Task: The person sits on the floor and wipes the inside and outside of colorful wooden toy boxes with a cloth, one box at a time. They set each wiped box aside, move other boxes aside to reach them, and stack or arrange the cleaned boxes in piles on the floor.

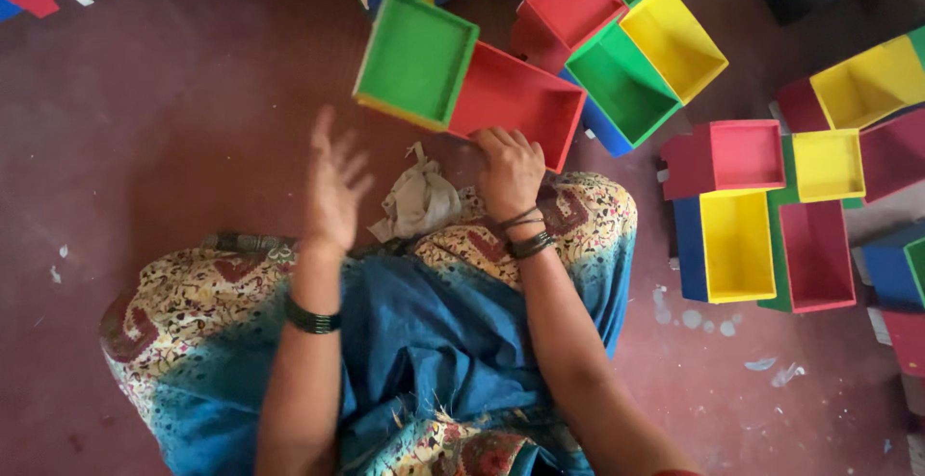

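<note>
A joined pair of open boxes, 1 green box (416,57) and 1 red box (520,100), is held tilted above the dark red floor (173,129), at about 12 o'clock from the person's lap. The right hand (509,170) is closed on the near edge of the red box, at its 6 o'clock side, fingers curled over the rim. The left hand (334,187) is open with fingers spread, blurred, holding nothing, and lies at about 7 o'clock from the green box, apart from it.

Because the pair is carried by 1 hand only, at 1 end, the green end is judged likely to droop or twist, and the joint between the 2 boxes could be strained or the pair dropped. A crumpled grey cloth (419,201) lies on the lap between the hands and could be knocked off. The stacked coloured boxes (742,245) at 3 o'clock could be struck if the pair swings.
</note>
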